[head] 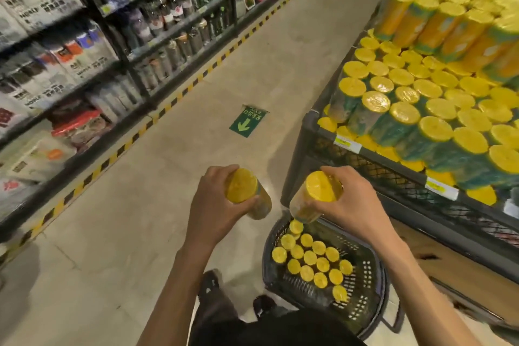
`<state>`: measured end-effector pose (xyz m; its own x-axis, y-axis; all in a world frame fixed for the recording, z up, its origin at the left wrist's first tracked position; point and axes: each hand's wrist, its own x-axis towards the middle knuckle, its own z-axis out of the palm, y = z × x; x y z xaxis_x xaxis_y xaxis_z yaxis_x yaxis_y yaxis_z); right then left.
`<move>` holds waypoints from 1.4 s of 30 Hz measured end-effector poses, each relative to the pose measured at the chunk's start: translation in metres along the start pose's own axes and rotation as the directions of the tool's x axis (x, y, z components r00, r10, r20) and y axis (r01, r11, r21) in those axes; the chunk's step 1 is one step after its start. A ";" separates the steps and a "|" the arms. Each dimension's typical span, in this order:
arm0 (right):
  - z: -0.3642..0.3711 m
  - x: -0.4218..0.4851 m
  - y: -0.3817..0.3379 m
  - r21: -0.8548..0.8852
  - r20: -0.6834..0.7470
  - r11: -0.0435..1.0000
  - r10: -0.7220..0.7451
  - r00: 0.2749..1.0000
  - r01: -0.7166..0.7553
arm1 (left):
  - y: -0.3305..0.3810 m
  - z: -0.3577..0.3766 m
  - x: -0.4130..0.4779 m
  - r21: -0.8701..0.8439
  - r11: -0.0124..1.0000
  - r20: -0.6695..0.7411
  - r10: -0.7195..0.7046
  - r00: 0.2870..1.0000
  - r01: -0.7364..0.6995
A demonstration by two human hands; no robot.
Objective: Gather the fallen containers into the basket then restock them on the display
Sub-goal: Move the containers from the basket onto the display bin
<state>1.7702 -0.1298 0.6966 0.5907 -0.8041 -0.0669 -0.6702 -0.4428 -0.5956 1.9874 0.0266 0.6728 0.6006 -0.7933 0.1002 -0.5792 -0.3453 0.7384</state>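
- Dark clothing point(280, 329) of the person fills the near edge, with two bare forearms reaching out from it over a pale shop floor point(140, 233).
- Tall shelving point(84, 36) of blurred bottles and packets runs along the left, edged at floor level by black-and-yellow striped tape point(126, 146).
- On the right, the display point(421, 109) is tiered and packed with upright yellow-lidded tubs; its near corner stands just beside the hands.
- A green arrow sticker point(247, 122) lies on the floor further down the aisle.
- On the floor near the person's feet, just left of the display base, sits the dark perforated basket point(365, 286).
- About sixteen lidded containers point(310, 257) stand upright in it, with yellow tops and clear bodies.
- The left hand point(216, 205) curls round the left-hand container point(247, 194), which is tilted lid-up.
- The right hand point(354, 202) grips the right-hand container point(317, 194) just above the basket's far rim.
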 end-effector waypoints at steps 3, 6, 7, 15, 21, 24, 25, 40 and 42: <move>0.014 0.020 -0.023 -0.013 -0.052 0.998 0.062 0.997 -0.062 | -0.019 -0.013 0.036 -0.028 0.998 0.054 0.058 0.997 -0.056; 0.028 0.040 -0.049 0.004 -0.125 0.991 0.134 0.983 -0.135 | -0.036 -0.030 0.079 -0.062 0.991 0.114 0.123 0.986 -0.117; 0.031 0.047 -0.058 0.011 -0.150 0.988 0.157 0.976 -0.157 | -0.042 -0.036 0.093 -0.066 0.988 0.135 0.146 0.980 -0.139; 0.054 0.085 -0.113 0.160 -0.381 0.932 0.361 0.851 -0.324 | -0.076 -0.068 0.199 -0.078 0.954 0.333 0.298 0.895 -0.289; 0.046 0.117 -0.122 0.214 -0.417 0.879 0.477 0.774 -0.426 | -0.063 -0.047 0.251 -0.124 0.933 0.430 0.358 0.829 -0.338; 0.026 0.136 -0.115 0.197 -0.422 0.856 0.515 0.746 -0.478 | -0.041 -0.027 0.282 -0.137 0.906 0.477 0.414 0.775 -0.400; 0.018 0.142 -0.111 0.181 -0.424 0.854 0.516 0.745 -0.488 | -0.032 -0.021 0.291 -0.150 0.897 0.490 0.432 0.757 -0.415; -0.151 0.273 0.022 0.063 -0.462 0.861 0.473 0.750 -0.504 | 0.146 0.112 0.465 -0.124 0.771 0.512 0.589 0.625 -0.625; -0.173 0.293 0.036 0.003 -0.441 0.859 0.461 0.770 -0.512 | 0.169 0.129 0.480 -0.107 0.753 0.522 0.599 0.608 -0.649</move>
<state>1.8417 -0.4495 0.7941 -0.0521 -0.9983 0.0272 -0.8769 0.0327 -0.4796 2.1064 -0.4776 0.7596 -0.2693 -0.9505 0.1548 -0.7672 0.3089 0.5622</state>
